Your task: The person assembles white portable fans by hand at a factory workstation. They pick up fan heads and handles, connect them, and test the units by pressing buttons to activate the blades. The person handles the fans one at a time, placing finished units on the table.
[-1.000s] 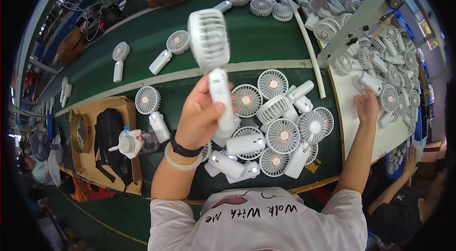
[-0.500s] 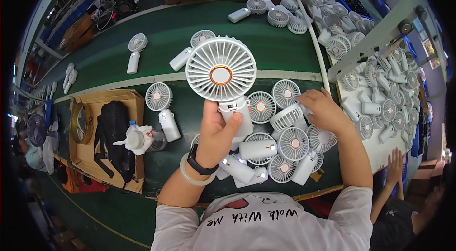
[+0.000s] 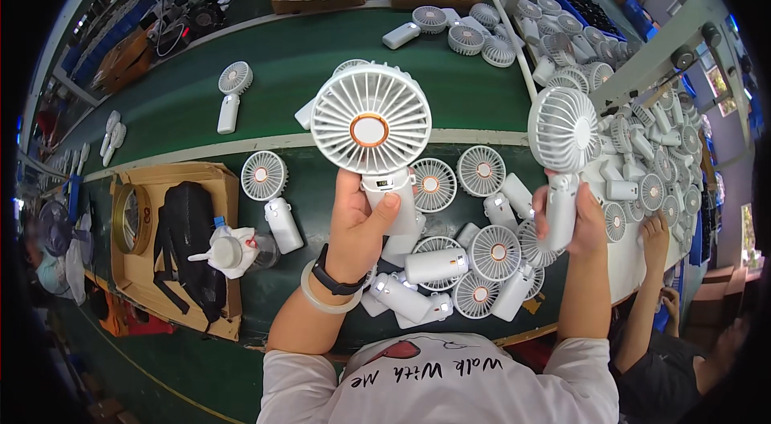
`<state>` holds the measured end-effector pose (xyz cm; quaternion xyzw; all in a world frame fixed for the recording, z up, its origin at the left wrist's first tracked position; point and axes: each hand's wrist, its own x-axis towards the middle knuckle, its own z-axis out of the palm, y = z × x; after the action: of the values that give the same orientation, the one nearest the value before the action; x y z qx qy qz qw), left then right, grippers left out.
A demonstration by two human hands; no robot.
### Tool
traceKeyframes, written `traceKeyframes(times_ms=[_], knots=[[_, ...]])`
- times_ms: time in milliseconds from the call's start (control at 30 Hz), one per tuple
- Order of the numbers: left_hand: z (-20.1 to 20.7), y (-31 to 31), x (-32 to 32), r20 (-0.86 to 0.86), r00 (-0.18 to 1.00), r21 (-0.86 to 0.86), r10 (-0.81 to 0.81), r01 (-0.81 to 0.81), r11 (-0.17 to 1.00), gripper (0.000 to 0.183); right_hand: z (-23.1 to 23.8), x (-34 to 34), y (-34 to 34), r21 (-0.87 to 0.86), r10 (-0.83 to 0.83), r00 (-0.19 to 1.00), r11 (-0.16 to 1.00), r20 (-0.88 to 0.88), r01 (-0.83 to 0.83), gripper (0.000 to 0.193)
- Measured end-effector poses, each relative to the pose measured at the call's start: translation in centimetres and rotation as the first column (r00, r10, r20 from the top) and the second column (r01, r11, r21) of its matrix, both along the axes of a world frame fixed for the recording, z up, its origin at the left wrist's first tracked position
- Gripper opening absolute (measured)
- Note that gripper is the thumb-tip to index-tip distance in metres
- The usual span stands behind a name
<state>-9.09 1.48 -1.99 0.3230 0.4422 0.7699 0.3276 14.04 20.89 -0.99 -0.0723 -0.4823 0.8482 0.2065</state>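
Observation:
My left hand (image 3: 356,219) is closed around the handle of a white handheld fan (image 3: 371,130), its round grille and orange-ringed centre facing up. A small display lights up on that handle. To the right, my right hand (image 3: 589,219) grips a second white handheld fan (image 3: 562,128) by its handle, raised upright over the table edge. Between and below both hands lies a pile of similar fans (image 3: 495,254) on the dark green table (image 3: 321,183). One more fan (image 3: 264,175) lies apart, left of my left hand.
At left a cardboard tray (image 3: 233,295) holds a black bag (image 3: 191,243) and a tape roll (image 3: 131,219); a bottle (image 3: 229,251) stands beside it. Beyond runs a green belt (image 3: 297,46) carrying fans. A co-worker's hand (image 3: 655,238) reaches toward the heaped right table. A metal post (image 3: 642,63) slants there.
My right hand has picked a fan from the pile and lifted it to the right. My left hand still holds its fan, nearly unmoved. The co-worker's hand now reaches in among the heaped fans.

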Motion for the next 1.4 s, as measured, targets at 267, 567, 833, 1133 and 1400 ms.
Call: traceKeyframes(times_ms=[267, 567, 833, 1133, 1400], knots=[[0.2, 0.3, 0.2, -0.017, 1.000, 0.010, -0.012, 0.012, 1.000, 0.048, -1.3, -0.4, -5.1, -0.242, -0.049, 0.996, 0.970, -0.072, 0.030, 0.067], [-0.4, -1.3, -1.2, 0.043, 0.999, -0.009, -0.003, 0.003, 1.000, 0.049, -3.4, -3.7, -8.4, -0.202, -0.096, 0.988, 0.972, 0.121, 0.119, 0.052], [-0.6, -3.5, -1.7, 0.200, 0.979, -0.022, -0.040, 0.045, 0.999, 0.061, -1.5, -7.1, -10.7, 0.091, -0.284, 0.933, 0.958, 0.218, 0.271, 0.048], [-1.9, -4.7, -0.2, 0.332, 0.905, -0.089, -0.267, 0.312, 0.946, 0.069, -1.8, -8.1, -11.3, 0.207, -0.240, 0.944, 0.959, 0.225, 0.195, 0.053], [-1.2, -4.1, 1.4, 0.371, 0.806, 0.074, -0.461, 0.470, 0.880, 0.082, -1.9, -8.1, -11.6, 0.483, -0.236, 0.955, 0.867, 0.181, 0.123, 0.046]])
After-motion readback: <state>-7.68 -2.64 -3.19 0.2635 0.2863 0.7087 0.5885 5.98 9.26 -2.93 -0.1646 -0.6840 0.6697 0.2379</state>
